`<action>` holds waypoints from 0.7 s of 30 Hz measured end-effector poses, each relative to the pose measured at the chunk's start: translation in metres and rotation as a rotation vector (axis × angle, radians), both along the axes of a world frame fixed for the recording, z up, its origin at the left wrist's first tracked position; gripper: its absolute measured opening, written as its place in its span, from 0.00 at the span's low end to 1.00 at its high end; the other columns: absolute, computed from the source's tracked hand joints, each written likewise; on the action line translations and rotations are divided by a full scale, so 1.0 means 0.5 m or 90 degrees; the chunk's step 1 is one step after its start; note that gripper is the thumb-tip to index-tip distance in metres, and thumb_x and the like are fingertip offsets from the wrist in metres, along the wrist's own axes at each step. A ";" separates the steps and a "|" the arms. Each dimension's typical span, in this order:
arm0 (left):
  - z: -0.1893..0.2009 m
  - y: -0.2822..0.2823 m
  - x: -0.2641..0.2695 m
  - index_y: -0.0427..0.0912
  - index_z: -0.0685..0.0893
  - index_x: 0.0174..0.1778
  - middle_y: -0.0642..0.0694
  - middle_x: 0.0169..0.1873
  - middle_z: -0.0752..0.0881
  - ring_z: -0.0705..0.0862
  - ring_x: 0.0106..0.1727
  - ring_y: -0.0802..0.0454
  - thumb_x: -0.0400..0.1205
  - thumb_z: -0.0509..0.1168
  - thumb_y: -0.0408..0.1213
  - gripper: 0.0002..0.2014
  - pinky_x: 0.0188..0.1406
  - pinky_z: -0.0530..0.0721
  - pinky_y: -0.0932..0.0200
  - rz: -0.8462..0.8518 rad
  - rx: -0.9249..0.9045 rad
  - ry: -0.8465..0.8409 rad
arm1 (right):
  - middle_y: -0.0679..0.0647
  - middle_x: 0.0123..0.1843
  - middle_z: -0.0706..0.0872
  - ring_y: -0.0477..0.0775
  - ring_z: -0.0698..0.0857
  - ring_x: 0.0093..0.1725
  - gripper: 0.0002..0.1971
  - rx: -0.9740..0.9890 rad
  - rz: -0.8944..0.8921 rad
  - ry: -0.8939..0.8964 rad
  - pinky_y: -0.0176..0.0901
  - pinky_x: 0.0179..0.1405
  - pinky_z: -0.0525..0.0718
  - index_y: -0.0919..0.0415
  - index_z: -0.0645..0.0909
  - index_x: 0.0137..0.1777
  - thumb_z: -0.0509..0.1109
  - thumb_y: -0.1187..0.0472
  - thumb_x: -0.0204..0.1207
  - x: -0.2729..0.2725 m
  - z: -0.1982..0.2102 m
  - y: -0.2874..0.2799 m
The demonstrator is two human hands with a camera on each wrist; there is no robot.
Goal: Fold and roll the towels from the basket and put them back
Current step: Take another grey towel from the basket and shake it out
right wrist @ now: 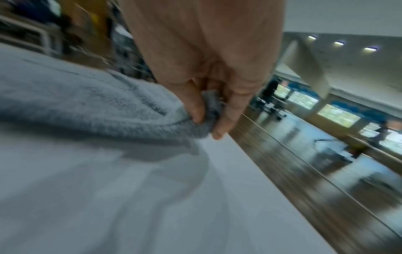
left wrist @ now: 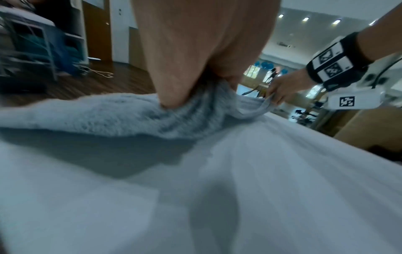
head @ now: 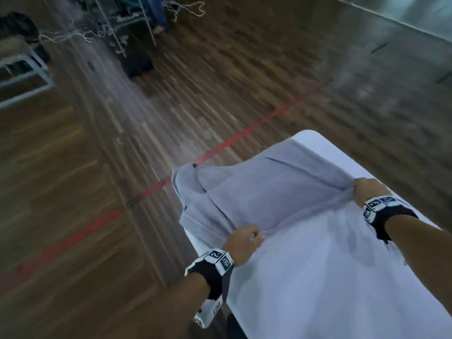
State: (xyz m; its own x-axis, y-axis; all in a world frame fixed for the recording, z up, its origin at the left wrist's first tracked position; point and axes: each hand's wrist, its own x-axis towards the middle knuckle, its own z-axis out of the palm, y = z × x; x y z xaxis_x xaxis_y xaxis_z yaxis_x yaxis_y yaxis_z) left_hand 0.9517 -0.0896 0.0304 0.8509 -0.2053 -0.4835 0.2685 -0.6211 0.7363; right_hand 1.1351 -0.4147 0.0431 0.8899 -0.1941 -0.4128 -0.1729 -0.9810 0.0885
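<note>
A pale grey towel (head: 259,192) lies spread over the far end of the white table (head: 330,277), its far-left part hanging over the table's edge. My left hand (head: 244,241) grips the towel's near edge at the left; its fingers (left wrist: 172,96) are buried in the fluffy towel (left wrist: 108,113). My right hand (head: 364,189) pinches the near edge at the right, with thumb and fingers (right wrist: 195,110) closed round a bunched corner of the towel (right wrist: 87,106). The towel's near edge is lifted slightly off the table between both hands. No basket shows in any view.
The table's left edge (head: 203,248) and right edge (right wrist: 272,175) drop to a wooden floor (head: 122,143) with red tape lines (head: 244,135). White shelving frames (head: 24,69) and a dark bag (head: 138,64) stand far off at the left.
</note>
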 end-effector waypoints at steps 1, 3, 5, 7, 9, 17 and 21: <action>0.000 -0.046 -0.025 0.44 0.81 0.49 0.44 0.44 0.84 0.82 0.44 0.49 0.75 0.62 0.64 0.25 0.50 0.82 0.50 -0.057 -0.046 0.045 | 0.66 0.63 0.84 0.69 0.84 0.61 0.18 -0.035 -0.048 0.015 0.58 0.57 0.84 0.63 0.82 0.66 0.64 0.64 0.77 -0.034 0.003 -0.049; 0.003 -0.108 -0.063 0.54 0.81 0.59 0.49 0.55 0.83 0.82 0.58 0.51 0.64 0.59 0.77 0.37 0.61 0.80 0.51 -0.111 -0.051 0.078 | 0.65 0.69 0.80 0.69 0.77 0.70 0.18 -0.130 -0.099 0.048 0.67 0.70 0.73 0.62 0.80 0.69 0.61 0.60 0.81 -0.096 0.009 -0.113; -0.014 -0.130 -0.086 0.59 0.78 0.65 0.49 0.62 0.77 0.75 0.66 0.48 0.58 0.47 0.86 0.47 0.68 0.70 0.49 -0.035 0.115 -0.039 | 0.59 0.76 0.72 0.66 0.66 0.78 0.22 -0.214 -0.067 0.061 0.76 0.77 0.51 0.56 0.76 0.73 0.56 0.53 0.81 -0.143 0.002 -0.134; -0.018 -0.122 -0.106 0.59 0.71 0.72 0.42 0.70 0.70 0.69 0.72 0.40 0.63 0.44 0.84 0.47 0.69 0.63 0.41 0.061 0.337 -0.128 | 0.61 0.77 0.70 0.66 0.67 0.77 0.28 -0.112 0.065 -0.039 0.76 0.77 0.55 0.58 0.75 0.72 0.54 0.44 0.77 -0.169 -0.024 -0.119; -0.049 -0.115 -0.128 0.60 0.56 0.80 0.36 0.81 0.53 0.53 0.80 0.32 0.68 0.51 0.79 0.46 0.74 0.53 0.29 0.059 0.433 -0.059 | 0.64 0.78 0.69 0.68 0.69 0.76 0.36 0.124 0.149 -0.071 0.70 0.75 0.65 0.59 0.74 0.73 0.51 0.34 0.75 -0.197 -0.056 -0.079; -0.106 -0.146 -0.161 0.60 0.34 0.81 0.39 0.80 0.28 0.33 0.79 0.25 0.66 0.53 0.81 0.55 0.72 0.43 0.18 0.018 0.467 0.013 | 0.54 0.87 0.35 0.64 0.39 0.85 0.46 0.172 0.153 0.043 0.64 0.82 0.44 0.39 0.40 0.85 0.58 0.26 0.74 -0.259 -0.136 -0.032; -0.111 -0.230 -0.176 0.59 0.31 0.81 0.38 0.79 0.26 0.32 0.78 0.24 0.65 0.56 0.80 0.58 0.70 0.43 0.17 0.002 0.462 0.007 | 0.52 0.87 0.34 0.62 0.38 0.85 0.47 0.190 0.138 0.059 0.65 0.81 0.43 0.38 0.39 0.85 0.60 0.26 0.72 -0.310 -0.130 -0.097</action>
State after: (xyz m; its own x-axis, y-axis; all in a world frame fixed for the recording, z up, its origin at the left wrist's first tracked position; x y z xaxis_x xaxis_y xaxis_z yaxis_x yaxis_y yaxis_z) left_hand 0.8638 -0.2046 -0.0251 0.8451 0.1734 -0.5057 0.2768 -0.9512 0.1364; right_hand 0.9801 -0.4633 -0.0218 0.8531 0.1358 -0.5037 0.0374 -0.9790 -0.2006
